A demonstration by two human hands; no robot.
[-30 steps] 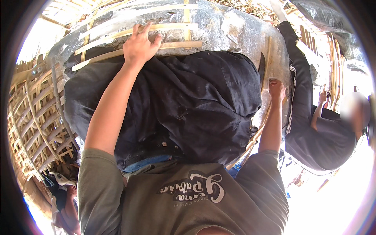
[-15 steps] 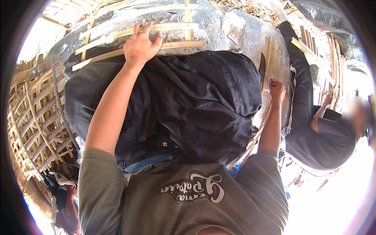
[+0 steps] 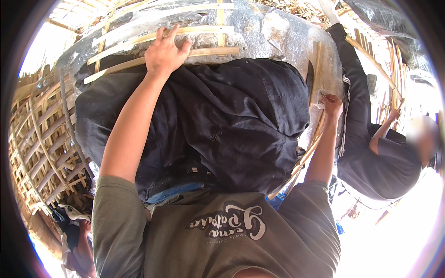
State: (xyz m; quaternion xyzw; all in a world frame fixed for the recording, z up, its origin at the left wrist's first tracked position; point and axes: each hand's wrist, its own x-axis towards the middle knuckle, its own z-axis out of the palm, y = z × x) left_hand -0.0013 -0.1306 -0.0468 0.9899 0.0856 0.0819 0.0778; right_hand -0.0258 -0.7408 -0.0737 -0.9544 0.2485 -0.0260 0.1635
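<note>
My left hand (image 3: 166,53) lies with its fingers apart over a frame of pale bamboo slats (image 3: 204,30), its fingertips on the middle slat and its thumb toward the nearer one. The frame rests on the ground just beyond my dark-trousered legs (image 3: 222,116). Out to the right, my right hand (image 3: 333,104) is at a small clear plastic container (image 3: 320,98), its fingers bent together at the rim. What they hold, if anything, is too small to make out. Beside the container lie a dark blade (image 3: 310,76) and a long bamboo strip (image 3: 316,69).
A co-worker (image 3: 389,162) in dark clothes sits at the right, legs stretched forward, one hand at a long bamboo strip (image 3: 375,62). Woven bamboo lattice (image 3: 37,143) stands at the left, with part of another person (image 3: 79,245) below it. Silvery sheeting (image 3: 250,28) covers the ground ahead.
My right hand has shifted slightly right and nearer, and more of the clear container shows. The co-worker's hand and bamboo strip have moved. My left hand stays on the slats.
</note>
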